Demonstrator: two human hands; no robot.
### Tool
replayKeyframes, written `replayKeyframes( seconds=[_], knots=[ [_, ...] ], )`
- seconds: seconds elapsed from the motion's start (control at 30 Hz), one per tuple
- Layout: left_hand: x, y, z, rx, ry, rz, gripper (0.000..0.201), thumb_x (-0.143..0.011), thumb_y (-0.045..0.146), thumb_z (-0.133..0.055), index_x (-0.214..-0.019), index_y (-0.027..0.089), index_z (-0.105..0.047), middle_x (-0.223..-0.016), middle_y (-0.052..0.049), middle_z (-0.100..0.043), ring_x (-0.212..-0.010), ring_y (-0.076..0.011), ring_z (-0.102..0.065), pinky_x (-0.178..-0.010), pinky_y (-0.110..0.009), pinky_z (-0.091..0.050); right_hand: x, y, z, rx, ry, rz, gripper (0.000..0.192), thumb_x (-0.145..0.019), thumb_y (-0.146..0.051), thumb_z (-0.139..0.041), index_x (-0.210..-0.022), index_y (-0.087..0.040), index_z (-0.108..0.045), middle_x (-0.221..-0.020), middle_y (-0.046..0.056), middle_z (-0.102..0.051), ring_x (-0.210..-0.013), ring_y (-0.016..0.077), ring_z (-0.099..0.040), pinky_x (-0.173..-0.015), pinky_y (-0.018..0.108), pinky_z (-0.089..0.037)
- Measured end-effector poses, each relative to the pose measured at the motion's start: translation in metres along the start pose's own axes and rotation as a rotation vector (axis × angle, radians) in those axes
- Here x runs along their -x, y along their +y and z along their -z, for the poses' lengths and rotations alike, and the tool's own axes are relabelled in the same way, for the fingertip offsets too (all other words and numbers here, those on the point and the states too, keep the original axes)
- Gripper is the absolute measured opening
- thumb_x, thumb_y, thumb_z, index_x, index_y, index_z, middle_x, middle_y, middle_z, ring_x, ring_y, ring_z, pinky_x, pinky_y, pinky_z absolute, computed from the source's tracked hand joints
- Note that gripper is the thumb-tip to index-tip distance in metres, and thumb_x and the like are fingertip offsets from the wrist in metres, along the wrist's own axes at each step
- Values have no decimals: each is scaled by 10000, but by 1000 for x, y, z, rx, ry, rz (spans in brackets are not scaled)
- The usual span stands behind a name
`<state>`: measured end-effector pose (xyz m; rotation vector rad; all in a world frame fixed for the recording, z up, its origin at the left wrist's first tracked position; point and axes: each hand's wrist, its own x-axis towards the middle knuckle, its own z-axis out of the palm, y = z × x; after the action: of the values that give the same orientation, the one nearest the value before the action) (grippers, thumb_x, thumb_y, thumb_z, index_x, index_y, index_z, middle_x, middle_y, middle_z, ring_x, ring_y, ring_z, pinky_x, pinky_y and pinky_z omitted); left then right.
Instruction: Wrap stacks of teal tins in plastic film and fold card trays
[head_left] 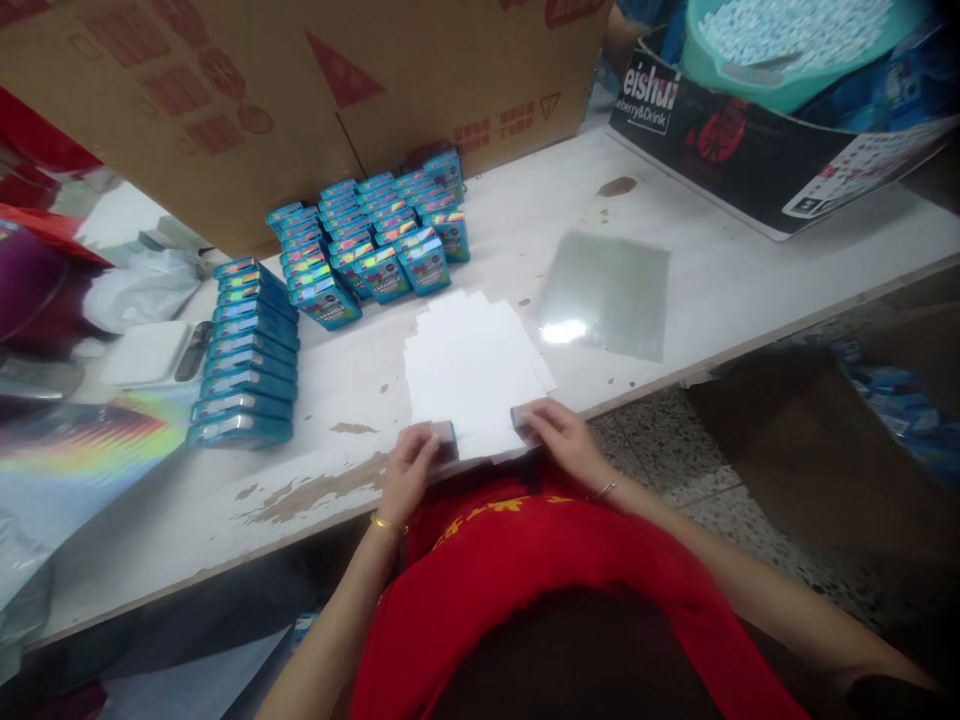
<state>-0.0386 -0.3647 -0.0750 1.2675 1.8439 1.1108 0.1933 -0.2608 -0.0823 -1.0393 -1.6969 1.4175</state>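
Note:
My left hand (407, 465) pinches a small grey box-like piece (445, 436) with a dark blue side, at the front edge of the table. Opposite it, my right hand (564, 436) has its fingers closed on a similar small blue-grey piece (517, 416). Both pieces are too blurred to name more exactly. Between and beyond my hands lies a fanned stack of white sheets (476, 360), with stepped edges. A clear plastic sheet (611, 290) lies flat to the right of the stack.
Rows of small blue boxes (386, 275) stand behind the sheets, and a column of blue boxes (247, 375) sits at left. A white scale (146, 352) is beyond that. A large cardboard carton (420, 60) backs the table. At right, a black carton (720, 150) holds a teal basin (795, 95) of white pieces.

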Motion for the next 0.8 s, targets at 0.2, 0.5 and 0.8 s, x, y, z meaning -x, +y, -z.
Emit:
replayKeyframes(
  seconds=[0.2, 0.5, 0.8],
  knots=[
    [-22, 41, 3, -569, -269, -319, 299, -948, 330, -377, -785, 182, -579, -766, -36, -539, -763, -167, -452, -708, -302, -371, -7, 4, 0, 399, -119, 368, 239, -963, -288, -401, -997, -205, -623, -846, 50, -589, -817, 174, -561, -747, 314, -472],
    [-38, 56, -23, -1020, -401, -474, 227, -947, 322, -397, -903, 199, -582, -776, -36, -592, -742, -192, -486, -528, -295, -275, -13, 9, 19, 775, -355, 788, 335, -877, -183, -455, -1194, -101, -528, -1116, 167, -576, -962, 238, -547, -778, 370, -495],
    [-39, 56, 0, -838, -627, -721, 493, -861, 553, -460, -1126, 152, -568, -932, -91, -619, -869, -223, -527, -745, -329, -431, -8, 24, 9, 741, -194, 745, 309, -923, -189, -416, -1211, -117, -499, -1110, 156, -618, -996, 242, -578, -812, 397, -509]
  ],
)
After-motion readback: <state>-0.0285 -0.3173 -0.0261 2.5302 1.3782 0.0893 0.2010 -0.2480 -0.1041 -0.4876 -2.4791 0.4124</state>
